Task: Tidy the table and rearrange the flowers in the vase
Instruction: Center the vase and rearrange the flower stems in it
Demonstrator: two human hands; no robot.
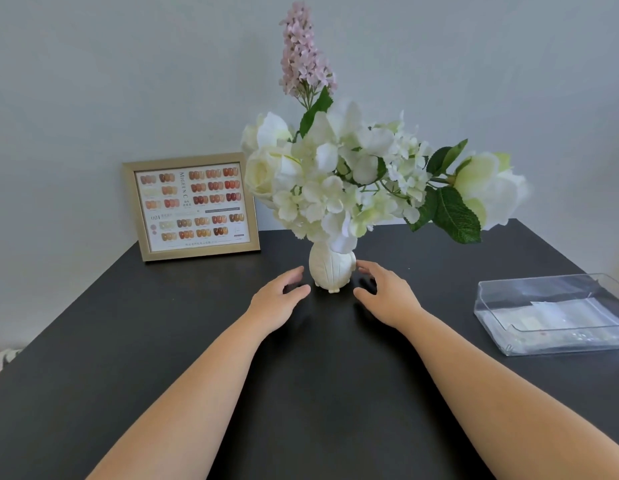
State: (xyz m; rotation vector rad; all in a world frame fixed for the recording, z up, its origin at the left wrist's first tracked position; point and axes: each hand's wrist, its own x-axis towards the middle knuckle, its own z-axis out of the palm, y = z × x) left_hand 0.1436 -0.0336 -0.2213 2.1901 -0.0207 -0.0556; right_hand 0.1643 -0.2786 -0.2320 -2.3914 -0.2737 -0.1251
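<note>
A small cream vase [331, 268] stands upright near the back of the black table [162, 341]. It holds a full bunch of white flowers [339, 178] with green leaves and one tall pink spike [303, 53]. A white bloom [488, 188] leans far out to the right. My left hand [278, 299] hovers just left of the vase, fingers relaxed and apart from it. My right hand [384, 292] sits just right of the vase, its fingers spread, with the fingertips close to the vase's side. Neither hand holds anything.
A gold-framed nail colour chart [192, 206] leans against the grey wall at the back left. A clear plastic tray [557, 317] with papers inside lies at the table's right edge. Some cloth shows beyond the left table edge [3, 358].
</note>
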